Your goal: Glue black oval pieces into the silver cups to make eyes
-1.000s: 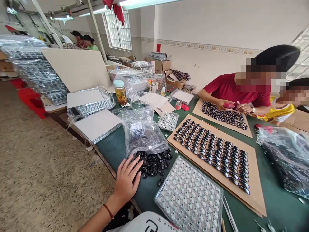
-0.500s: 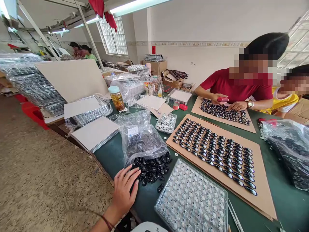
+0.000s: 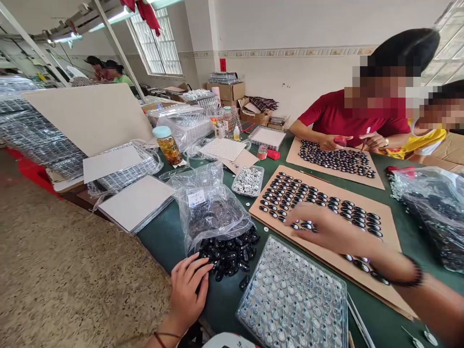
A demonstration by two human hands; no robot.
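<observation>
Black, white-faced pieces [image 3: 322,195] lie rowed on the cardboard sheet [image 3: 390,224]; the loose heap [image 3: 232,253] left of that sheet appears outstanding. My left hand [image 3: 188,285] rests beside it, loosely spread; whether my right hand [image 3: 316,223], blurred above the sheet, holds anything, I cannot tell.

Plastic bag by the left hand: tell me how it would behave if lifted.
The plastic bag looks floppy, judging by its thin, creased film. It would probably sag, since something dark shows inside. Tipped, it might spill, as black pieces lie heaped at its near edge.
</observation>
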